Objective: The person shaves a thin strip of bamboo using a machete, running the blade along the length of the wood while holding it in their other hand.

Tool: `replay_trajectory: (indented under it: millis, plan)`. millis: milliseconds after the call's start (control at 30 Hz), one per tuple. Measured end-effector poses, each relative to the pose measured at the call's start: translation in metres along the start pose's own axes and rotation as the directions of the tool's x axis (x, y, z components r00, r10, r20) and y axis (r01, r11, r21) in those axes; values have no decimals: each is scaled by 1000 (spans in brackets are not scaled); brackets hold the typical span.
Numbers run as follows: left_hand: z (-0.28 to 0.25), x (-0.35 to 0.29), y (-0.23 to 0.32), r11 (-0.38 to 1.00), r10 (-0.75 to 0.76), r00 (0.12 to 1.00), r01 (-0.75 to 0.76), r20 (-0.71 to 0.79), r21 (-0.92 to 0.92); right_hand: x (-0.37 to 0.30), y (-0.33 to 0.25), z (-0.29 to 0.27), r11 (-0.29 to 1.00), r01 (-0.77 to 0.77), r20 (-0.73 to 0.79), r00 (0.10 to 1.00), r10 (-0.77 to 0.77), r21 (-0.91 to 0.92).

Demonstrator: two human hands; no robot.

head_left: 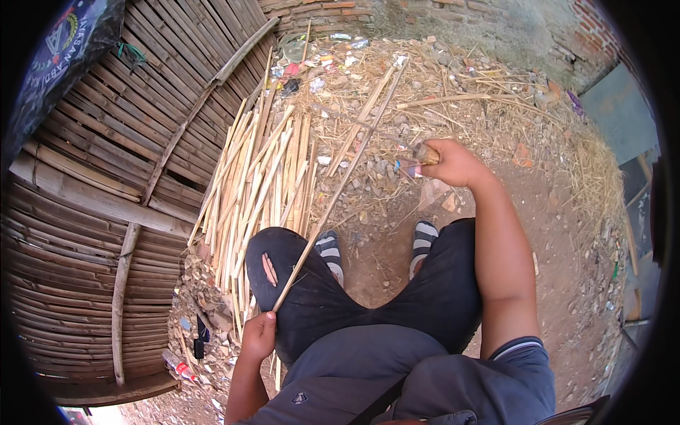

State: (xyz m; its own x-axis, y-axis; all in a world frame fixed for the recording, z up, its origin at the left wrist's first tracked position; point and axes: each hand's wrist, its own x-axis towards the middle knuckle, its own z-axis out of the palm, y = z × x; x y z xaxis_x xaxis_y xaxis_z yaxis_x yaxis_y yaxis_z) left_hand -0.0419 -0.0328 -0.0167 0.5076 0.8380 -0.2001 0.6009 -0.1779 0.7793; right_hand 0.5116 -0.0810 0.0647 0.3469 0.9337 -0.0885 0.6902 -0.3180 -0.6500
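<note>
My left hand (259, 336) is closed around the near end of a long bamboo strip (341, 185). The strip slants over my left thigh and away across the ground, toward the far middle. Out ahead on the right, my right hand (453, 163) grips a stout brown wooden handle (426, 154); what extends from it is too thin or blurred to make out. To the left of my knees lies a pile of pale split bamboo strips (263, 177). My feet, in striped footwear, stand on the ground between the hands.
A bamboo slat wall (127, 134) rises close on the left, and a brick wall (425, 21) stands at the back. Litter and stones cover the far ground. Dry straw (598, 170) lies at right near grey panels (616, 113). A plastic bottle (180, 366) lies at lower left.
</note>
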Motion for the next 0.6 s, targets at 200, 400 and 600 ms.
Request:
replay_trajectory:
  millis: [200,400,600]
  plan:
    - [-1,-2,1,999,-33,999,33,16,13,-9,-37,27,942,271,217,949,-227,-200]
    - [2,-2,-3,999,-11,1000,11,-4,36,2,-9,5,994,108,165,981,-102,-27]
    - [0,0,8,999,-14,1000,14,14,52,1,13,-4,999,-17,-91,996,20,36]
